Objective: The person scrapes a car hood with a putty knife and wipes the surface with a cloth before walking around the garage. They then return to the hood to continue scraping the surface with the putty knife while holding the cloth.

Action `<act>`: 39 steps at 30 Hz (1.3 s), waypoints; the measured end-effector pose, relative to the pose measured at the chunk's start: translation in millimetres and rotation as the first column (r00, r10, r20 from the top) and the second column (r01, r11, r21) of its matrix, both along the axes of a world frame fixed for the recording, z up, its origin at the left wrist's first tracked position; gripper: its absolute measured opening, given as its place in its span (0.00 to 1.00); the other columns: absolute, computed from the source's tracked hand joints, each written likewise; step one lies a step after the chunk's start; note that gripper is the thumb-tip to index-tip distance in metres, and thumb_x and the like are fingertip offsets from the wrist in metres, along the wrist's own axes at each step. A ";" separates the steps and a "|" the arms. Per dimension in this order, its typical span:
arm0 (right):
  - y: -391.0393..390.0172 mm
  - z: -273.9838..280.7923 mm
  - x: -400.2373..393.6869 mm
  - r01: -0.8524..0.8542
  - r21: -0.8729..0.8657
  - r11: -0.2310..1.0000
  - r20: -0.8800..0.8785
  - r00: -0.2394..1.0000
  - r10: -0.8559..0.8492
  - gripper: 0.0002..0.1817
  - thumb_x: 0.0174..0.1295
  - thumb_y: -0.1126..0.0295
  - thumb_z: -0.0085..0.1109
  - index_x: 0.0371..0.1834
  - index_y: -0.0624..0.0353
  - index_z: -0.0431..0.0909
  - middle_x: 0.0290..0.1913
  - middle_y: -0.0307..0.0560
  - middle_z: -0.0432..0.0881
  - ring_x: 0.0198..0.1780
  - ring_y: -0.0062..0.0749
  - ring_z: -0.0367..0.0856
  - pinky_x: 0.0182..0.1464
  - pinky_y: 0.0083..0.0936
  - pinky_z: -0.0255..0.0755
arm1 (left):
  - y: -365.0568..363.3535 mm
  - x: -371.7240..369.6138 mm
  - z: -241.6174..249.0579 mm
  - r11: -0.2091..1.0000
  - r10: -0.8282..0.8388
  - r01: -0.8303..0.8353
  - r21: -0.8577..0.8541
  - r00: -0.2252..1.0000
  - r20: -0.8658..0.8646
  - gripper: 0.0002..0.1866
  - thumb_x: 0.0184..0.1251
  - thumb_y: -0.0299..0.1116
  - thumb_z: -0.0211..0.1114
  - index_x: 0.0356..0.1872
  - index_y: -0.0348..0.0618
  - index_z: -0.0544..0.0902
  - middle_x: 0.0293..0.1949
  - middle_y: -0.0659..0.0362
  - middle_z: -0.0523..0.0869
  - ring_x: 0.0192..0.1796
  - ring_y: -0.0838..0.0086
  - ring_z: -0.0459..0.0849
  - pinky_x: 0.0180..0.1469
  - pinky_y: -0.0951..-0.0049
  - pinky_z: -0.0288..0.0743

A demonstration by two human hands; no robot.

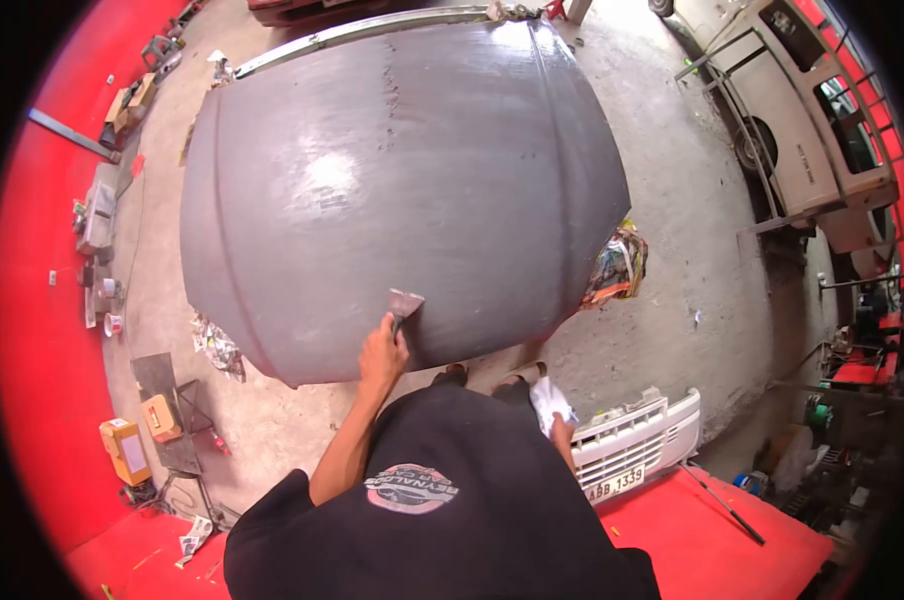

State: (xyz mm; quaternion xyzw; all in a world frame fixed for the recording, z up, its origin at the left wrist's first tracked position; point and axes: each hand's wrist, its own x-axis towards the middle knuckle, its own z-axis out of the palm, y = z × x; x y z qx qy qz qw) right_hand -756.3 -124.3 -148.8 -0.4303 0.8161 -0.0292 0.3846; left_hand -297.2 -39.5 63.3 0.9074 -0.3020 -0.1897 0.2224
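Observation:
My left hand (383,350) is closed around the dark handle of a putty knife (406,302). Its wide blade lies over the near part of a grey car hood (302,260), close to the front edge. Dull grey coats the hood, with glossy patches of light and a line of small dark marks near the far edge. Low at my right side, my right hand (562,434) grips a crumpled white cloth (549,400), which covers most of the fingers.
A white bumper with grille (642,440) lies on the right. Crumpled printed paper (617,265) sticks out under the hood's right corner. A beige vehicle (772,120) stands far right behind a metal frame. Tools and boxes (125,452) line the red left wall.

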 end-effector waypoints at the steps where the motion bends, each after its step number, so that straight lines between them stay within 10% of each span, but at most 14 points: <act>1: -0.8 -3.4 -4.4 0.018 0.044 0.999 -0.015 1.000 -0.017 0.42 0.57 0.54 0.63 0.64 0.82 0.69 0.62 0.77 0.76 0.60 0.61 0.80 0.61 0.38 0.73 | -14.9 12.0 -8.3 0.994 -0.015 0.022 -0.104 0.998 0.067 0.17 0.68 0.30 0.61 0.56 0.39 0.77 0.38 0.34 0.83 0.41 0.37 0.83 0.41 0.40 0.75; 5: 11.4 39.3 23.6 0.258 0.086 0.962 0.091 0.960 -0.265 0.40 0.58 0.53 0.62 0.62 0.83 0.71 0.60 0.71 0.79 0.60 0.52 0.80 0.61 0.38 0.72 | -131.3 126.8 -47.2 0.933 -0.040 0.182 -0.310 0.910 0.414 0.12 0.67 0.35 0.62 0.46 0.39 0.78 0.35 0.39 0.84 0.39 0.37 0.82 0.41 0.42 0.75; 7: -1.1 84.4 37.7 0.337 0.239 0.911 0.271 0.877 -0.396 0.39 0.59 0.54 0.63 0.59 0.84 0.72 0.56 0.67 0.81 0.55 0.47 0.81 0.57 0.38 0.74 | -137.9 150.3 -30.9 0.984 -0.070 0.118 -0.132 0.943 0.325 0.11 0.65 0.33 0.62 0.45 0.39 0.81 0.34 0.39 0.85 0.39 0.39 0.83 0.41 0.45 0.76; 10: -7.3 83.4 37.6 0.265 0.022 0.964 0.250 0.932 -0.262 0.36 0.60 0.56 0.63 0.58 0.84 0.73 0.54 0.68 0.82 0.55 0.47 0.82 0.56 0.37 0.74 | -92.7 141.4 7.1 0.939 -0.220 0.273 -0.207 0.944 0.246 0.11 0.64 0.30 0.61 0.45 0.39 0.83 0.33 0.38 0.85 0.37 0.42 0.84 0.40 0.46 0.76; 15: 21.0 57.5 31.2 0.394 -0.022 0.919 0.230 0.896 -0.379 0.35 0.60 0.56 0.63 0.55 0.85 0.74 0.53 0.69 0.82 0.54 0.50 0.82 0.57 0.37 0.74 | 36.3 53.3 22.1 0.996 -0.064 0.055 0.063 0.988 0.143 0.16 0.66 0.33 0.62 0.54 0.42 0.80 0.36 0.38 0.86 0.39 0.39 0.85 0.41 0.43 0.77; 19: 54.1 49.6 24.4 0.288 0.113 0.951 -0.129 0.953 -0.274 0.38 0.56 0.51 0.64 0.53 0.83 0.77 0.53 0.72 0.82 0.56 0.54 0.82 0.58 0.37 0.74 | -25.8 123.6 -17.2 0.995 0.008 0.017 -0.099 0.969 0.247 0.15 0.69 0.36 0.60 0.51 0.38 0.82 0.39 0.37 0.86 0.42 0.39 0.84 0.44 0.45 0.77; 25: 15.6 37.8 -25.9 0.372 -0.034 0.928 0.239 0.904 -0.354 0.31 0.60 0.56 0.62 0.52 0.80 0.78 0.45 0.59 0.85 0.46 0.40 0.82 0.49 0.36 0.75 | -114.2 217.8 -5.6 0.995 -0.060 0.079 -0.062 0.964 0.257 0.17 0.65 0.38 0.62 0.50 0.39 0.84 0.42 0.37 0.86 0.46 0.42 0.85 0.50 0.47 0.78; 31: -10.3 60.9 -18.5 0.573 -0.299 0.763 0.308 0.815 -0.491 0.33 0.62 0.55 0.60 0.54 0.84 0.76 0.52 0.67 0.83 0.51 0.50 0.83 0.53 0.37 0.76 | -32.5 110.9 0.5 0.992 -0.101 0.091 0.083 0.988 0.116 0.15 0.64 0.37 0.63 0.49 0.42 0.84 0.37 0.38 0.87 0.42 0.41 0.86 0.46 0.45 0.79; 37: -26.7 62.4 20.3 0.632 -0.169 0.756 0.256 0.769 -0.586 0.35 0.61 0.53 0.61 0.57 0.81 0.75 0.56 0.68 0.82 0.53 0.55 0.82 0.57 0.39 0.75 | -141.4 99.4 -4.5 0.989 -0.061 0.079 -0.123 0.988 0.144 0.12 0.63 0.35 0.63 0.46 0.44 0.84 0.37 0.41 0.87 0.42 0.43 0.86 0.44 0.45 0.78; 39: -43.7 73.9 23.3 0.545 -0.241 0.803 0.273 0.832 -0.483 0.33 0.63 0.55 0.61 0.59 0.77 0.75 0.57 0.66 0.81 0.55 0.54 0.82 0.59 0.38 0.74 | -139.3 100.4 -8.9 0.952 -0.296 0.302 -0.057 0.950 0.095 0.11 0.63 0.35 0.64 0.44 0.44 0.85 0.38 0.42 0.88 0.43 0.43 0.86 0.44 0.46 0.79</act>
